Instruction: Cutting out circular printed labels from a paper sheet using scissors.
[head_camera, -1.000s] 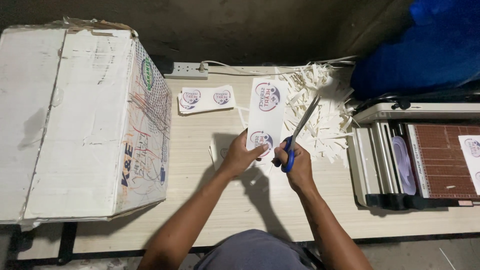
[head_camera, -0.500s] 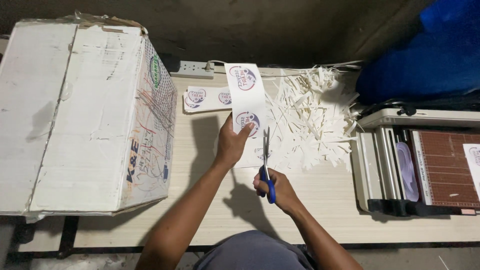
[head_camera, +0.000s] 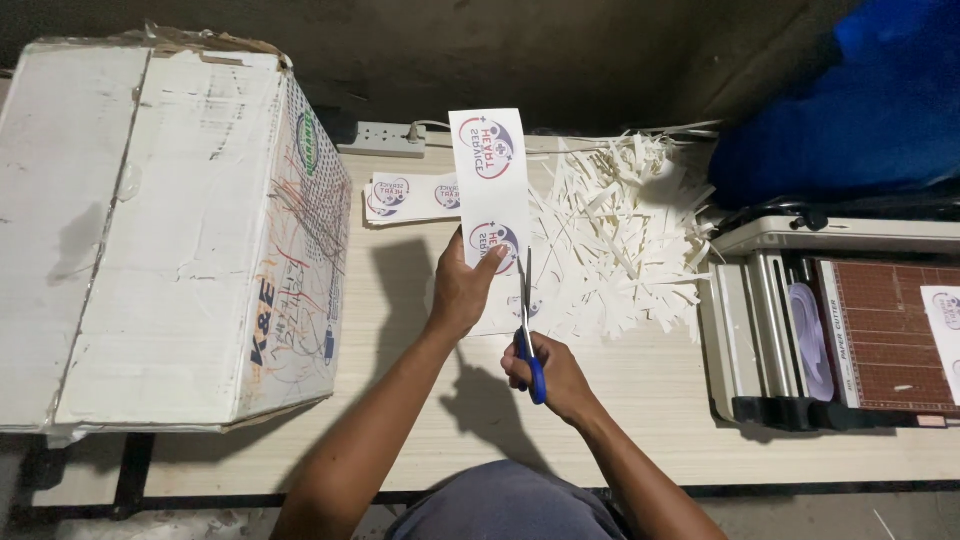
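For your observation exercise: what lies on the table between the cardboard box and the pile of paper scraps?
In the head view, a short strip of printed stickers lies flat between the box and the scraps; the left hand holds another strip there.

White cardboard box (head_camera: 170, 230) at table's left. White label strip (head_camera: 490, 185), round red-blue prints, upright at centre; cut labels (head_camera: 410, 195) lie flat just beside box.

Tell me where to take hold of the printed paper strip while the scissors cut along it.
Probably by the lower left edge of the printed paper strip, coming from the left, as the left hand does now. The strip stands upright and long, and the scissors in the right hand run up its right edge, so a left-side pinch beside the blades steadies it and stays off the cut line.
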